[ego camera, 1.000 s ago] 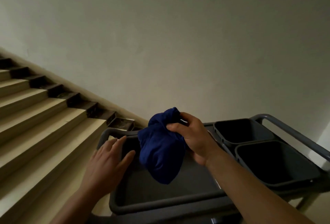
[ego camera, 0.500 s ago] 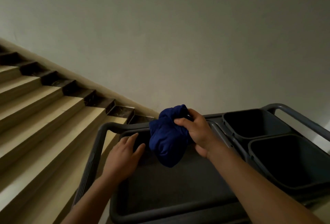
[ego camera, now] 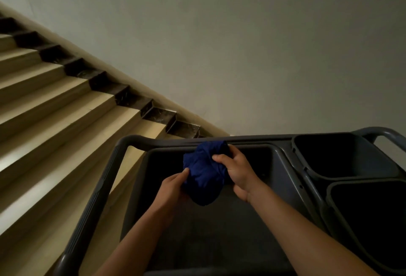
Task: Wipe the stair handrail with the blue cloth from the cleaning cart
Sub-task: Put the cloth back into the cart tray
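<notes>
Blue cloth [ego camera: 202,176], bunched, held above the large tray of the cleaning cart [ego camera: 102,183] between both hands. The right hand [ego camera: 238,171] curls its fingers round the cloth's far-right side. The left hand [ego camera: 172,190] closes its fingertips on the near-left edge. Two dark bins [ego camera: 342,159] sit at the cart's right and stairs [ego camera: 55,108] rise at left. The handrail is not in view. The step in hand appears to be readying the cloth. This is best done by shaking out the bunch and folding it into a flat pad that fills one palm, with no trailing corners, before turning toward the rail.
</notes>
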